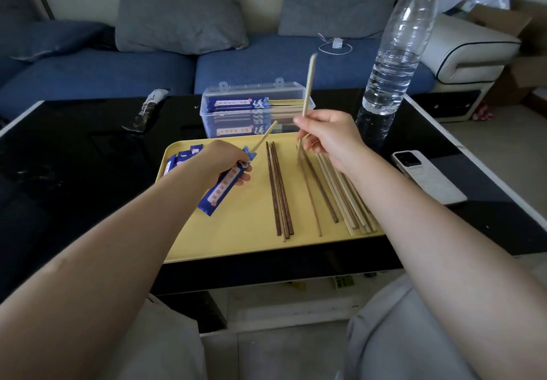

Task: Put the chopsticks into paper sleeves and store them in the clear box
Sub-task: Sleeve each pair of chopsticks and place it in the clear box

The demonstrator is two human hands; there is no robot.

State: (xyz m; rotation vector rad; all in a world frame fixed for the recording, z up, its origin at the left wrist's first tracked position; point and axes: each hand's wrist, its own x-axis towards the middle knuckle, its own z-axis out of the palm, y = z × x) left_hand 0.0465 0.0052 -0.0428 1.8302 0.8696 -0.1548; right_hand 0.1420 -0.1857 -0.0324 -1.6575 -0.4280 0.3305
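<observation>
Your left hand (225,160) grips a blue paper sleeve (226,184) over the yellow tray (236,231), fingers curled round it; one pale chopstick (266,136) pokes out of its far end. Your right hand (328,136) pinches a second pale chopstick (307,89), held nearly upright above the tray. Dark wooden chopsticks (279,190) and pale bamboo ones (349,202) lie loose on the tray. Spare sleeves (180,157) sit at its left edge. The clear box (254,107), just behind the tray, holds sleeved pairs.

Left hand (226,162) grips sleeve (225,184); right hand (328,135) apparently pinches chopstick (308,89).
</observation>
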